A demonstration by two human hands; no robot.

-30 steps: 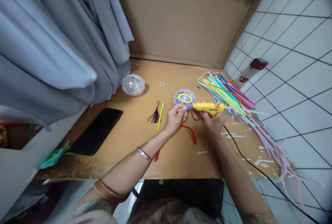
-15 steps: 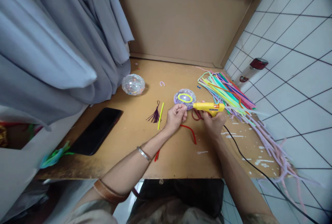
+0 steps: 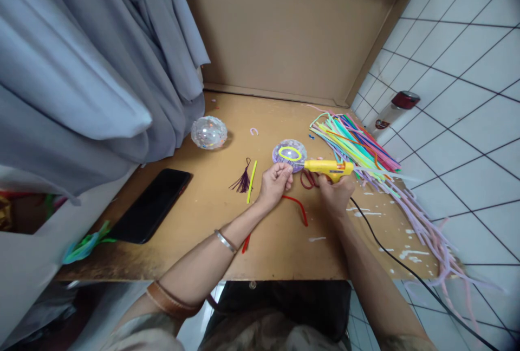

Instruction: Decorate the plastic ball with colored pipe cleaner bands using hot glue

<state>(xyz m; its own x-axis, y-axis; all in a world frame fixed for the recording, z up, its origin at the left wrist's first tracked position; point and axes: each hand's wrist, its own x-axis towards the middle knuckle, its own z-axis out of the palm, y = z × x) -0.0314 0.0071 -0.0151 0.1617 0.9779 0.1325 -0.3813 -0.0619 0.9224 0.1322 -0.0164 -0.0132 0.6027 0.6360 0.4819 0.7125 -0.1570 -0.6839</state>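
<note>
My right hand (image 3: 336,191) is wrapped round the handle of a yellow glue gun (image 3: 328,167), its nozzle pointing left toward my other hand. Pinched closed, my left hand (image 3: 277,182) sits at the nozzle tip; what its fingers hold is too small or hidden to make out. Just behind both hands lies a clear, purple-tinted ball (image 3: 280,148) with a yellow ring (image 3: 289,148) on its top. Red-handled scissors (image 3: 307,180) lie partly hidden under the gun. A red pipe cleaner (image 3: 303,211) curves out beside my left hand.
A second clear ball (image 3: 209,133) stands at the back left. A dark tassel (image 3: 242,180) and a yellow strip (image 3: 252,182) lie left of my hands, with a black phone (image 3: 151,206) farther left. Colourful pipe cleaners (image 3: 353,140) and a bottle (image 3: 392,111) are on the right; the cord (image 3: 390,251) trails there.
The glue gun has shifted very slightly to the right, away from my left hand's fingertips. All else looks the same.
</note>
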